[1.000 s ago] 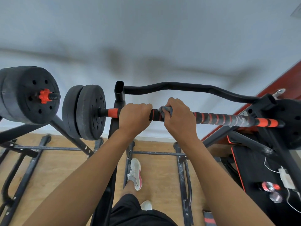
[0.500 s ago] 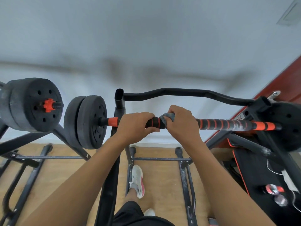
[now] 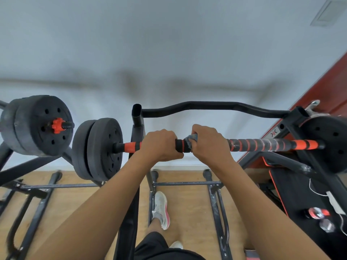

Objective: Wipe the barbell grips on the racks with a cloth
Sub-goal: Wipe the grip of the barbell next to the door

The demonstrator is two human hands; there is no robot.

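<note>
A barbell lies across the rack in front of me, its grip (image 3: 266,145) wrapped in black and orange bands. Black weight plates (image 3: 99,149) sit on its left end, and another plate (image 3: 330,143) on its right end. My left hand (image 3: 159,144) grips the bar just right of the left orange band. My right hand (image 3: 210,144) holds a grey-blue cloth (image 3: 190,140) wrapped around the bar, close beside my left hand. Only the cloth's left edge shows past my fingers.
A second barbell's plates (image 3: 35,124) with an orange collar rest on a rack at the left. A curved black bar (image 3: 206,106) spans the rack top. A black bench (image 3: 300,199) with cables and small items stands at the right. Rack feet cross the wooden floor.
Both hands stay on the bar; the right hand with the cloth has shifted slightly left along the grip, closer to the left hand. My head has tilted, so the barbell sits lower in view.
</note>
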